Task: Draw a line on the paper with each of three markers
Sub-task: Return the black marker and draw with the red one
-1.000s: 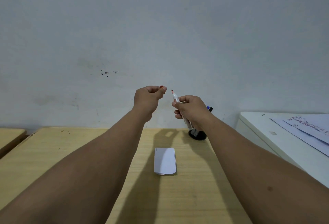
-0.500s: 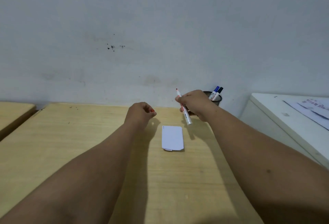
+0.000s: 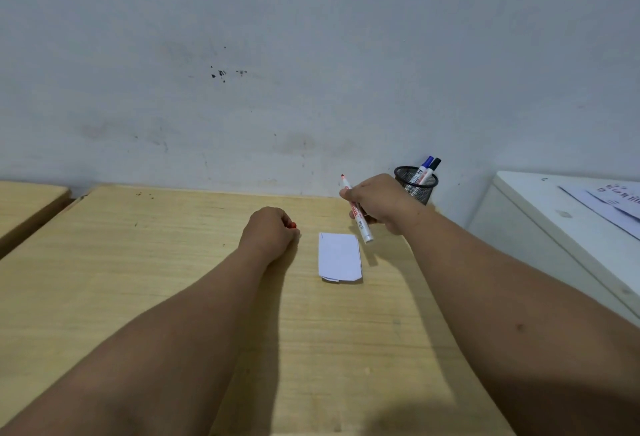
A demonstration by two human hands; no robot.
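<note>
A small folded white paper (image 3: 339, 256) lies on the wooden desk (image 3: 138, 262). My right hand (image 3: 382, 201) holds an uncapped red marker (image 3: 361, 224) just above and behind the paper, its red tip pointing up and away. My left hand (image 3: 268, 231) rests fisted on the desk to the left of the paper, with the red cap (image 3: 293, 226) showing between its fingers. A black mesh pen cup (image 3: 415, 186) behind my right hand holds a blue marker (image 3: 423, 168) and a black marker (image 3: 432, 169).
A grey wall runs along the back of the desk. A white cabinet (image 3: 540, 227) with printed sheets (image 3: 609, 200) stands to the right. Another wooden desk (image 3: 24, 207) sits at the far left, across a gap.
Both hands have dropped from in front of the wall to the desk. The left hand, with the cap, now rests on the surface; the right hand brought the marker near the paper.
</note>
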